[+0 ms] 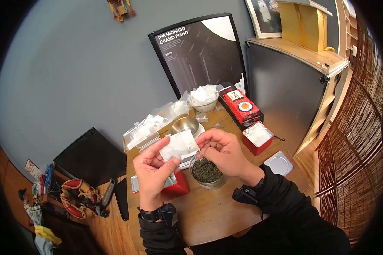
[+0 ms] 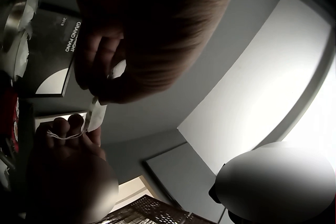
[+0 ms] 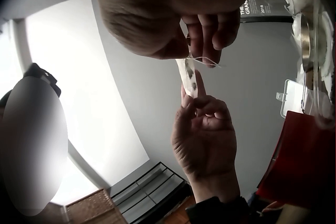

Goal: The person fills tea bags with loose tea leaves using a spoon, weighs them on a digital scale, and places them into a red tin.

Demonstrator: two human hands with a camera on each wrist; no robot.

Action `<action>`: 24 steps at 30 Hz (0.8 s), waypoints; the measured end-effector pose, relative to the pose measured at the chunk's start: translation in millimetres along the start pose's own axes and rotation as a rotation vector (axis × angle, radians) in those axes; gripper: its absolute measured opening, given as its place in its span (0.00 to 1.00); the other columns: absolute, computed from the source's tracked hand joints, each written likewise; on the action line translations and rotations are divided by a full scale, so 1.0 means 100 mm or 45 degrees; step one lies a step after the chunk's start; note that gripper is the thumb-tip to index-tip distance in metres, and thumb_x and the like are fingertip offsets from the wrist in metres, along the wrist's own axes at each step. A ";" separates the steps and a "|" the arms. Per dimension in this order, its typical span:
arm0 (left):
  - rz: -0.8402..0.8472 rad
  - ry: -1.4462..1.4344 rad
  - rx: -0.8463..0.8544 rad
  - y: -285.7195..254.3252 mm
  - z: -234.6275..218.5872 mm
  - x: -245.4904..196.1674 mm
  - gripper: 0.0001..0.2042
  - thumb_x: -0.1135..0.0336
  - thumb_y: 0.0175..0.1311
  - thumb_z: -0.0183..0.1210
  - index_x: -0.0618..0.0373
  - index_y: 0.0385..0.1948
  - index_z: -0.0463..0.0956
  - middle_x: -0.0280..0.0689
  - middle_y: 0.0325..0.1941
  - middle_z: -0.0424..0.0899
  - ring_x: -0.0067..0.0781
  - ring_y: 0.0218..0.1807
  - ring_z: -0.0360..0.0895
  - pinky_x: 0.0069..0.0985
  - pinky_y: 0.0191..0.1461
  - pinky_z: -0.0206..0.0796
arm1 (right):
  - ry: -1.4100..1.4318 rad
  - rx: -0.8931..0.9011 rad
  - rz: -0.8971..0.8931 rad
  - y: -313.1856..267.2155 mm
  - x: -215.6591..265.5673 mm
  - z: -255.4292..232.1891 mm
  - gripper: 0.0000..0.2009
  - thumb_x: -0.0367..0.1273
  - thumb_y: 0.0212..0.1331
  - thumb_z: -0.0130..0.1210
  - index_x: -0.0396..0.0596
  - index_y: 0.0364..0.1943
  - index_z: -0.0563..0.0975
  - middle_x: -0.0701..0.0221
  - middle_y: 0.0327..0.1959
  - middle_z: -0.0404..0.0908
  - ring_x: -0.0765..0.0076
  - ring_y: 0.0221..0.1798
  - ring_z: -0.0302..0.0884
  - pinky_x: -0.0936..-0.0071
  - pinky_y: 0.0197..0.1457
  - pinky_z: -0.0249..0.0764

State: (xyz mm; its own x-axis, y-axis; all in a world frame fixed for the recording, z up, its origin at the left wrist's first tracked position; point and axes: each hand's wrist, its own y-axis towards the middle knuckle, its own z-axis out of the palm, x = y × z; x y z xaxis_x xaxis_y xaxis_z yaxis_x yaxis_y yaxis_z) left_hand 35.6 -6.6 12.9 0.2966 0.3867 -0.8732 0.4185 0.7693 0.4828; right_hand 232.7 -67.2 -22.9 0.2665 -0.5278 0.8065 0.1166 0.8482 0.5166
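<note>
By the leaf jar (image 1: 211, 185), left grip (image 1: 154, 170) pinches pouch (image 1: 178, 146), right grip (image 1: 226, 154) its string (image 2: 68, 138) (tightening, apparently); next calls for even tension

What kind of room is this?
Probably a room in someone's home: a framed poster against the wall, a baseball glove on the floor, and a wooden table with loose tea.

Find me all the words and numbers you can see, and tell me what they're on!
"THE MIDNIGHT GRAND PIANO": on the framed poster.
"2018": lower on the same poster.
The lines between them: too small to read.
Marks on the red packet's labels: too blurred to read.
Tiny print along the black panel's top edge: too small to read.
White pouch: no writing I can make out.
</note>
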 end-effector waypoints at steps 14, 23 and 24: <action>-0.096 -0.301 -0.001 0.04 -0.04 0.02 0.25 0.85 0.53 0.66 0.72 0.56 0.75 0.47 0.41 0.87 0.27 0.33 0.84 0.24 0.35 0.79 | -0.545 -0.026 -0.416 0.00 -0.01 0.04 0.14 0.20 0.54 0.60 0.42 0.46 0.81 0.71 0.38 0.79 0.81 0.34 0.77 0.83 0.34 0.72; -0.222 -0.349 0.131 0.04 -0.11 0.09 0.25 0.83 0.53 0.67 0.69 0.56 0.75 0.46 0.42 0.87 0.28 0.39 0.85 0.23 0.41 0.79 | -0.654 0.055 -0.414 0.00 0.06 0.06 0.12 0.22 0.53 0.64 0.40 0.43 0.81 0.69 0.42 0.77 0.80 0.35 0.72 0.80 0.35 0.71; -0.223 -0.349 0.130 0.03 -0.10 0.08 0.25 0.83 0.53 0.67 0.69 0.56 0.75 0.46 0.42 0.87 0.28 0.39 0.85 0.23 0.41 0.79 | -0.690 0.048 -0.415 -0.01 0.06 0.05 0.11 0.23 0.55 0.64 0.40 0.42 0.81 0.69 0.43 0.77 0.80 0.35 0.72 0.81 0.36 0.70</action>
State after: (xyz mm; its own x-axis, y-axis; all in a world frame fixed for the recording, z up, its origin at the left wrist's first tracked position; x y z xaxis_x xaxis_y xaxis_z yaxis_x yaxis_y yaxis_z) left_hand 30.4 4.0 6.9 0.4265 0.0916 -0.8998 0.5633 0.7515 0.3435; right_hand 229.3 -70.9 -17.2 -0.3008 -0.7142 0.6320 0.0740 0.6432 0.7621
